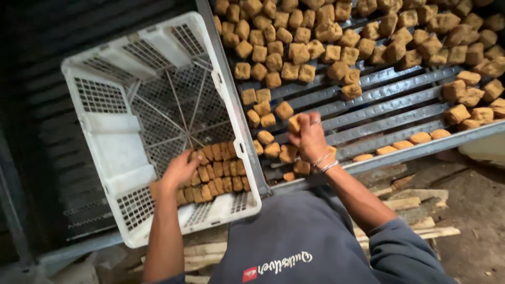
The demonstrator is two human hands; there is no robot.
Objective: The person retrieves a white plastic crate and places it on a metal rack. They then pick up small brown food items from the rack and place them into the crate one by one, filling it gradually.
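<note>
Brown cubes: half in crate, rest on slatted rack

Head view: brown cubes (273,63) lie spread over the metal slatted rack (389,100), thick at the top, thin near you. A packed batch (213,176) sits in rows at the near end of the white plastic crate (105,137), which is tilted against the rack's left edge.

Your left hand (179,169) lies flat on the packed rows, fingers spread, gripping nothing I can see. Your right hand (309,135) is over the rack's near edge, fingers curled around one cube (293,124), bangles on the wrist.

Risks, my read:
- Crate is tilted, so leaning on the rows could shift them or slide the crate.
- Slat gaps are wide; a nudged cube could wedge in or drop through.
- Cubes at the near rail (400,144) could get knocked off by your forearm.
</note>
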